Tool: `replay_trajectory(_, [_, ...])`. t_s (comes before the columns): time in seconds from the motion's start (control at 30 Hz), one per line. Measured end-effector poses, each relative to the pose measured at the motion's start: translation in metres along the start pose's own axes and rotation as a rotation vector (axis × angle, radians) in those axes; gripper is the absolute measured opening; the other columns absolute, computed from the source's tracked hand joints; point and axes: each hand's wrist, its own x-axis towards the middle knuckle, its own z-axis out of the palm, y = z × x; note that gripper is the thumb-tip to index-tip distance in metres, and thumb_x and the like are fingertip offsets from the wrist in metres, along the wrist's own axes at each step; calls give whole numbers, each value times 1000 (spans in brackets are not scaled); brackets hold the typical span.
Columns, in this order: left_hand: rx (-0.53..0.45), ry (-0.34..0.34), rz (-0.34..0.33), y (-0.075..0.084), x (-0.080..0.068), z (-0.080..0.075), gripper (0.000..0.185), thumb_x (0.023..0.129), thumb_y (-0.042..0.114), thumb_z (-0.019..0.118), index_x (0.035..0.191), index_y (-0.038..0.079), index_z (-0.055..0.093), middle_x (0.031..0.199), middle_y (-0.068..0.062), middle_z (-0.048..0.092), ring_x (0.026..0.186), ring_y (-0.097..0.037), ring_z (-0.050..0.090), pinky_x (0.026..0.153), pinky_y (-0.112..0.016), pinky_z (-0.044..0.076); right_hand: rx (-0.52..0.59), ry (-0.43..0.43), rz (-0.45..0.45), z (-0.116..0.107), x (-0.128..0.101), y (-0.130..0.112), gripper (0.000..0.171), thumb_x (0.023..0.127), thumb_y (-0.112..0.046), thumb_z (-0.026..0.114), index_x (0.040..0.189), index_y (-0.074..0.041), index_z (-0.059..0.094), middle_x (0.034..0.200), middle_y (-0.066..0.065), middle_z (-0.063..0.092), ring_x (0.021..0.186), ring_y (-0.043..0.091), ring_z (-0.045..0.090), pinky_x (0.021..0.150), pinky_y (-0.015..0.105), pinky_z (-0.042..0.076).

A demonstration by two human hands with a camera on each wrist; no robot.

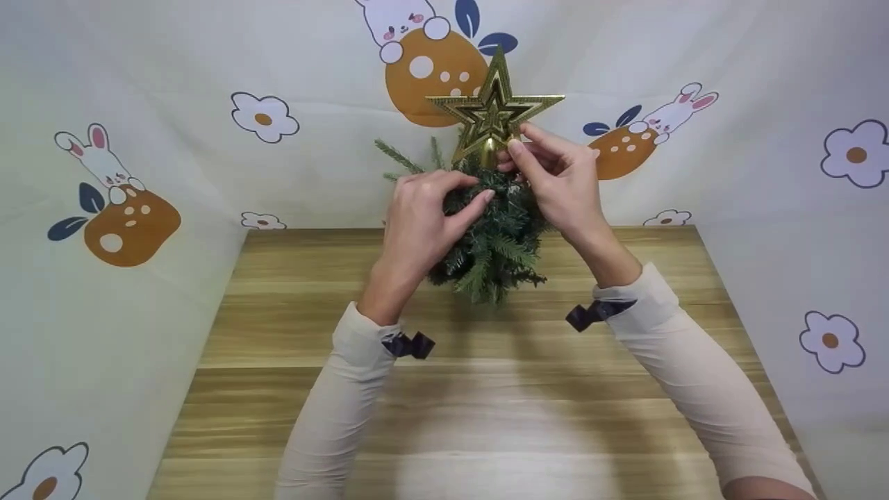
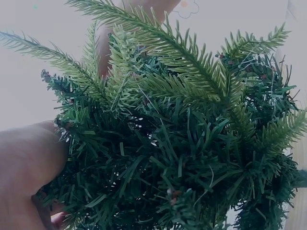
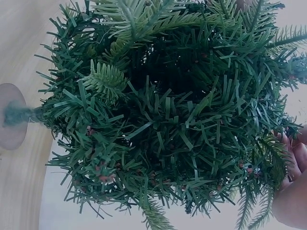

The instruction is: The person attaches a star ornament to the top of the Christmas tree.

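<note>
A cloth backdrop (image 1: 139, 104) printed with rabbits and flowers rises behind and beside the wooden surface (image 1: 486, 403). A small artificial tree (image 1: 496, 236) stands upright near the far edge of the surface. The left hand (image 1: 424, 222) curls its fingers into the upper branches, gripping them. The right hand (image 1: 555, 177) pinches the base of a gold star (image 1: 494, 111) sitting at the treetop.
</note>
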Motion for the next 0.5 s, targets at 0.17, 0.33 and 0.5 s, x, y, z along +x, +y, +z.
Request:
replay_trajectory(0.17, [2,0,-1,0,0,1,37,103,49,73,114,16,85,109,0,84,104,-19,79,105,-47,51,23,4,-1,0,0,2,36,104,-9,73,139,-1,70,99,13,85,83,18,82,76,27,65])
replay_trajectory(0.33, [-3,-1,-7,0,1,0,36,103,49,73,113,16,85,109,0,84,104,-19,79,104,-46,51,41,-6,12,-1,-1,2,37,104,-9,73,140,0,69,98,12,85,79,18,80,82,29,66])
replay_trajectory(0.5, [-3,-2,-14,-1,0,0,36,102,49,74,114,17,85,109,0,84,103,-19,79,104,-45,51,44,-14,29,-2,0,1,37,105,-10,72,140,-1,69,97,11,85,78,18,79,81,28,65])
